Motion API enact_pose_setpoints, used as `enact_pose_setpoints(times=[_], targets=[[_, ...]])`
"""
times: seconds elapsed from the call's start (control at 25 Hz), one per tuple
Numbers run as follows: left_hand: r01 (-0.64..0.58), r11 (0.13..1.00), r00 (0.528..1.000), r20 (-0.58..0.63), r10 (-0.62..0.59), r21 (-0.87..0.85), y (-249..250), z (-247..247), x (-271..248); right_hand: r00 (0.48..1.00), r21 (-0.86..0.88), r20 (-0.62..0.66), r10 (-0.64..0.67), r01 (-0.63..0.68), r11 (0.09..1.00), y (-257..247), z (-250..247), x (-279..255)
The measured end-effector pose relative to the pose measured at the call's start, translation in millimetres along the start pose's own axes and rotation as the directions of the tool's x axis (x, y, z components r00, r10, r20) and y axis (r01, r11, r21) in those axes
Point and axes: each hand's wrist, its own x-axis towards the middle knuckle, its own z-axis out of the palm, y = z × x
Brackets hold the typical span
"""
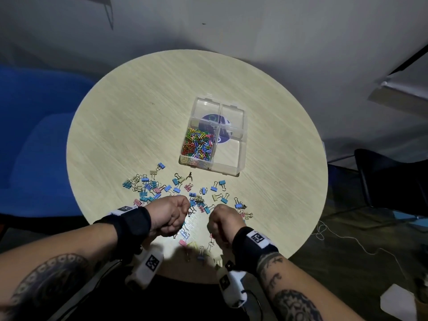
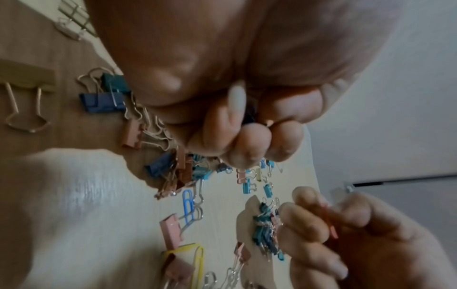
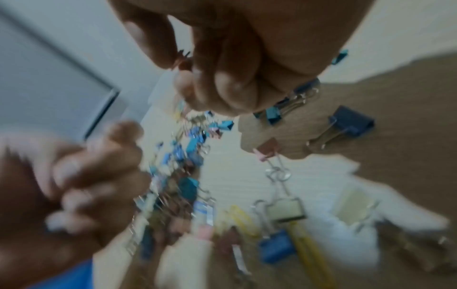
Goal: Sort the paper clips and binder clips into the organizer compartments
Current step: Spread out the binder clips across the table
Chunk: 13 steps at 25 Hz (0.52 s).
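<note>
A clear four-part organizer [image 1: 231,169] stands on the round table [image 1: 162,100]; its near-left compartment is full of coloured paper clips [image 1: 199,144]. Small binder clips [image 1: 148,188] lie scattered between the organizer and me. My left hand [image 1: 183,212] hovers curled over this pile; in the left wrist view its fingers [image 2: 252,136] close round a small dark blue clip [image 2: 248,115], mostly hidden. My right hand [image 1: 217,218] is beside it, pinching a red paper clip [image 2: 330,223]. Loose blue [image 2: 188,203] and yellow [image 2: 197,262] paper clips lie among the binder clips.
The other three organizer compartments hold no clips. A blue chair [image 1: 34,135] stands left of the table and a dark chair [image 1: 389,181] to the right. The table's near edge is just under my wrists.
</note>
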Motion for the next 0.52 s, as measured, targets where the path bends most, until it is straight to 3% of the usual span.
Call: enact_pose_setpoints(times=[0.08,0.16,0.24,0.32,0.36,0.44,0.52], targets=[[0.016,0.989,0.999,0.026,-0.020,0.148,-4,2,2,0.999,0.378,0.049,0.018,-0.035,0.925,-3,-9,-3],[0.009,0.892,0.999,0.043,-0.032,0.451,-3,8,0,0.996,0.538,0.083,-0.040,-0.011,0.843,-1,-16,-6],[-0.063,0.563,0.996,0.089,-0.018,0.824,-1,13,-2,0.991,0.574,0.090,-0.100,0.030,0.818,4,-20,-10],[-0.139,0.211,0.990,0.142,0.003,0.967,-1,16,-3,0.984,0.605,0.129,-0.121,0.019,0.796,12,-24,-13],[-0.148,0.095,0.989,0.148,0.013,0.984,-3,16,-2,0.979,0.618,0.162,-0.119,-0.007,0.786,16,-26,-15],[-0.159,-0.042,0.986,0.160,0.038,0.986,-5,14,-2,0.974,0.603,0.201,-0.107,-0.036,0.797,23,-29,-17],[-0.186,-0.119,0.982,0.190,0.021,0.975,-7,14,-2,0.976,0.500,0.199,-0.083,-0.028,0.866,27,-31,-19]])
